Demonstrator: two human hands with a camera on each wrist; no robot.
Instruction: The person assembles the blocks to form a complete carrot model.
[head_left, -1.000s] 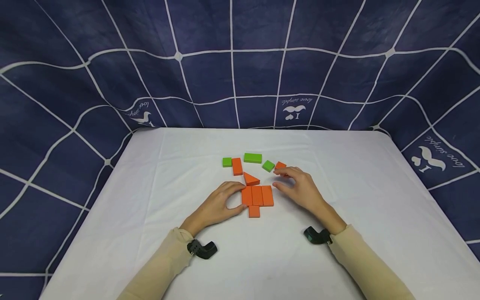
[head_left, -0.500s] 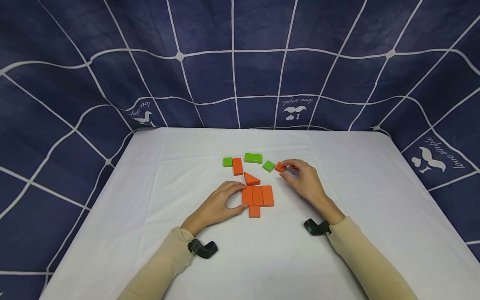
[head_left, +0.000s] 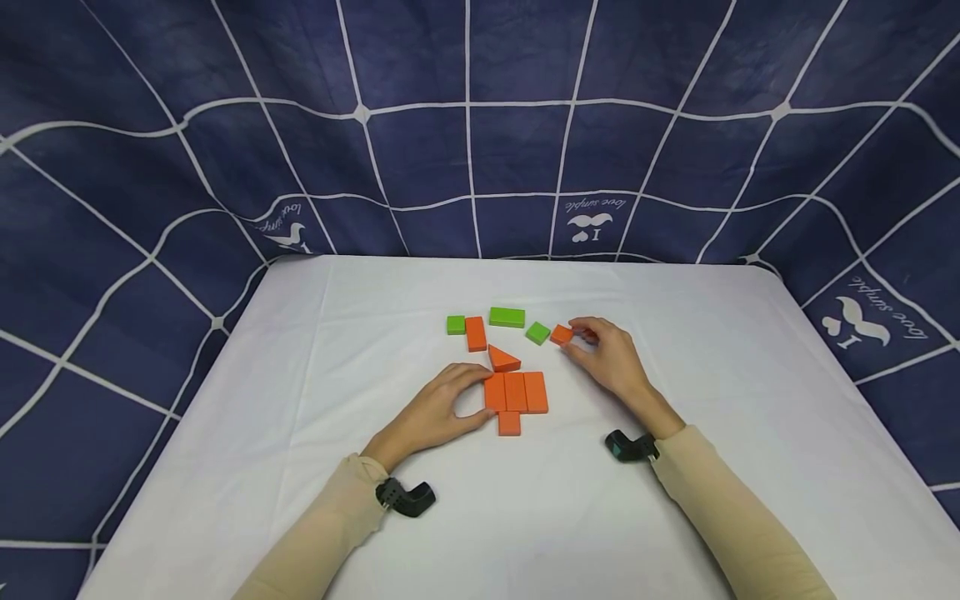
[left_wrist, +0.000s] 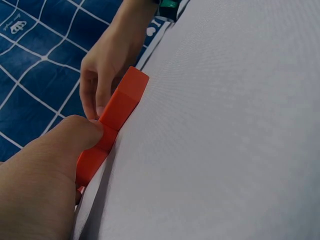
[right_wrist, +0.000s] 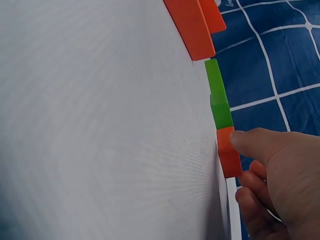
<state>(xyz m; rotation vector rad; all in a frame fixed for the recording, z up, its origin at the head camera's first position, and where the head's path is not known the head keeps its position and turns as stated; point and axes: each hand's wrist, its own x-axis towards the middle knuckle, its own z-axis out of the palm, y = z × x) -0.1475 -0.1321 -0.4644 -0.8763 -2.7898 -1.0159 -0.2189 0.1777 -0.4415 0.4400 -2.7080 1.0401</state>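
Three orange rectangular blocks stand side by side in a row in the head view. My left hand [head_left: 438, 412] holds the leftmost block [head_left: 495, 392] of that row, with the index finger at its far end and the thumb at its near end. A small orange block [head_left: 509, 423] touches the row's near side. At the upper right, my right hand [head_left: 615, 358] pinches another small orange block [head_left: 562, 334] by its right side. The right wrist view shows the thumb on this block [right_wrist: 229, 152]; the other fingers curl behind it. A green block [head_left: 537, 333] lies just left of it.
An orange triangular block [head_left: 504, 358] lies beyond the row. Further back are an upright-lying orange rectangle [head_left: 476, 333], a small green block [head_left: 456, 325] and a long green block [head_left: 507, 317]. White cloth [head_left: 337, 333] covers the table; a dark blue checked curtain [head_left: 420, 158] surrounds it.
My right hand has moved a little right and away, from over the small orange block to its right side, bringing its fingertips onto it. The left hand has stayed in place.
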